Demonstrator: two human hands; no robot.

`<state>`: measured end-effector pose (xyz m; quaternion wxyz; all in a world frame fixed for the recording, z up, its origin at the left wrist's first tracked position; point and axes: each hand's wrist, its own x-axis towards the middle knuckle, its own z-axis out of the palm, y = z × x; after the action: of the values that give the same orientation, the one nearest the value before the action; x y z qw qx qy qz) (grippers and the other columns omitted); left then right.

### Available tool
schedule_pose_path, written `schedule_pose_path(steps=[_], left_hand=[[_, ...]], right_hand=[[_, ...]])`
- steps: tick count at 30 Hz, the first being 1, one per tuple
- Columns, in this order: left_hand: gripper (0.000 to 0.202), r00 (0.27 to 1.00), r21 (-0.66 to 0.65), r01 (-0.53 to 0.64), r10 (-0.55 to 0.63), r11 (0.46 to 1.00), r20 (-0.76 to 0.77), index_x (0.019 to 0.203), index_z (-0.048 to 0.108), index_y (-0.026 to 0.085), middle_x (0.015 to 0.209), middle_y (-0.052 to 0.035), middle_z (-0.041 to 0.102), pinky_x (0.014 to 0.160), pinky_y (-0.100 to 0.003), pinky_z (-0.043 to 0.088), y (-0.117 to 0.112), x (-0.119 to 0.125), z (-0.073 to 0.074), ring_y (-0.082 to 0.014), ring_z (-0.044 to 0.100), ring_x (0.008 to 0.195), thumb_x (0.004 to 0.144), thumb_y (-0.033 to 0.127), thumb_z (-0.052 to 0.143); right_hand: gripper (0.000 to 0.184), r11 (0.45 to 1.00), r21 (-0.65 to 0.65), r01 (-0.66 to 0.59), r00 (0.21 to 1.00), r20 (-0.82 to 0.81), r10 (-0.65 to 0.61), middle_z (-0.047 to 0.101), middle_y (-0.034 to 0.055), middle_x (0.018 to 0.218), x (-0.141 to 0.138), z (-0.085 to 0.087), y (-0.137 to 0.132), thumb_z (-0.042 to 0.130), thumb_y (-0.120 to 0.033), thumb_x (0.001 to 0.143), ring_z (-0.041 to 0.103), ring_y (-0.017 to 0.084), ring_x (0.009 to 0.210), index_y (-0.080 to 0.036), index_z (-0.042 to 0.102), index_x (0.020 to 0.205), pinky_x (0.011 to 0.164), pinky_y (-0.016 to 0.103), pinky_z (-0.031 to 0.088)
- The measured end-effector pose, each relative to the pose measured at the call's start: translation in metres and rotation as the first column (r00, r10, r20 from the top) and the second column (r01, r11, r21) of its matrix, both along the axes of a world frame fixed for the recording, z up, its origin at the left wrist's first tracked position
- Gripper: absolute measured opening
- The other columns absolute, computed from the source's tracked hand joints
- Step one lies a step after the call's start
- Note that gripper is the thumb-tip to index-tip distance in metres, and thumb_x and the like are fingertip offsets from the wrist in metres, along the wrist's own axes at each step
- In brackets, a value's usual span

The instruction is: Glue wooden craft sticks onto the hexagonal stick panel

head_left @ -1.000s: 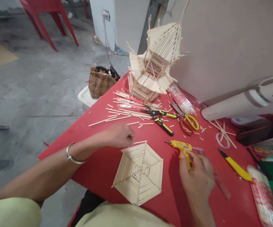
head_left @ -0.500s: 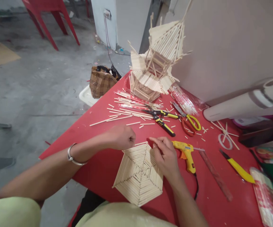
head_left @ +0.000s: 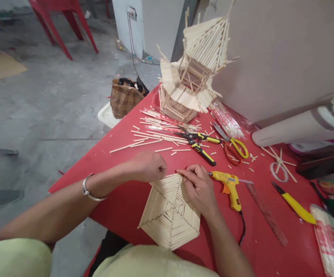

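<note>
A flat hexagonal panel of pale wooden sticks (head_left: 171, 215) lies on the red table, its sticks laid in rings. My left hand (head_left: 151, 167) is closed in a fist at the panel's upper left edge; whatever its fingers hold is hidden. Over the upper right edge, my right hand (head_left: 200, 186) has its fingers drawn together, the index fingertip at the top corner. I cannot make out what is in them. Just right of that hand lies a yellow glue gun (head_left: 227, 186).
Behind the hands lie loose sticks (head_left: 146, 140), black-and-yellow cutters (head_left: 198, 144) and scissors (head_left: 237, 148). A tiered stick model (head_left: 195, 77) stands at the back. To the right are a yellow-handled knife (head_left: 298, 207), a tape ring (head_left: 279, 172) and a large tube (head_left: 294, 129).
My right hand has shifted slightly left, its index fingertip now at the panel's top corner. The left hand stays nearly where it was. The view has moved a little.
</note>
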<state>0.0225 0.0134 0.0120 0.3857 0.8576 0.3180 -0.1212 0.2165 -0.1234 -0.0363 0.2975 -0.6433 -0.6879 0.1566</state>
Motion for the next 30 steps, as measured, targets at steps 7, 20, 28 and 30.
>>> schedule_pose_path(steps=[7,20,28,30], left_hand=[[0.016,1.0,-0.013,-0.019,0.019,1.0,-0.002,0.063,0.066,0.017,0.061,0.0,0.062,0.054,-0.026,0.027,-0.0006,-0.001,0.0,-0.011,0.047,0.057,0.074,0.016,0.055],[0.017,1.0,0.004,-0.012,0.012,1.0,0.027,0.064,0.066,0.018,0.062,0.0005,0.063,0.054,-0.025,0.028,-0.0001,-0.0012,-0.0016,-0.0112,0.048,0.056,0.072,0.016,0.052],[0.017,1.0,0.009,-0.005,0.004,1.0,0.028,0.065,0.066,0.018,0.065,-0.0008,0.065,0.056,-0.026,0.029,-0.0008,-0.0008,0.0006,-0.0116,0.049,0.058,0.072,0.014,0.051],[0.017,1.0,0.005,-0.008,0.008,1.0,0.02,0.064,0.065,0.018,0.064,-0.0007,0.064,0.056,-0.026,0.029,-0.0013,-0.0007,0.0021,-0.0116,0.048,0.057,0.071,0.014,0.051]], right_hand=[[0.035,1.0,0.019,-0.014,1.0,0.015,0.013,0.059,0.0047,0.094,-0.001,0.0011,-0.0002,0.051,-0.015,0.093,0.053,0.02,0.09,-0.028,0.073,0.117,0.078,0.037,0.046],[0.036,0.997,0.05,-0.054,0.999,0.004,0.054,0.057,0.0051,0.093,-0.0003,-0.0006,-0.0005,0.05,-0.011,0.091,0.052,0.02,0.09,-0.024,0.075,0.113,0.078,0.036,0.045],[0.036,0.998,0.041,-0.051,0.999,0.007,0.05,0.057,0.0051,0.093,-0.0013,0.0028,0.0001,0.05,-0.01,0.09,0.052,0.02,0.09,-0.024,0.075,0.112,0.077,0.036,0.045],[0.036,0.998,0.041,-0.05,0.999,0.008,0.05,0.057,0.0051,0.092,-0.0014,0.0031,0.0006,0.05,-0.011,0.09,0.052,0.02,0.089,-0.024,0.075,0.112,0.077,0.036,0.045]])
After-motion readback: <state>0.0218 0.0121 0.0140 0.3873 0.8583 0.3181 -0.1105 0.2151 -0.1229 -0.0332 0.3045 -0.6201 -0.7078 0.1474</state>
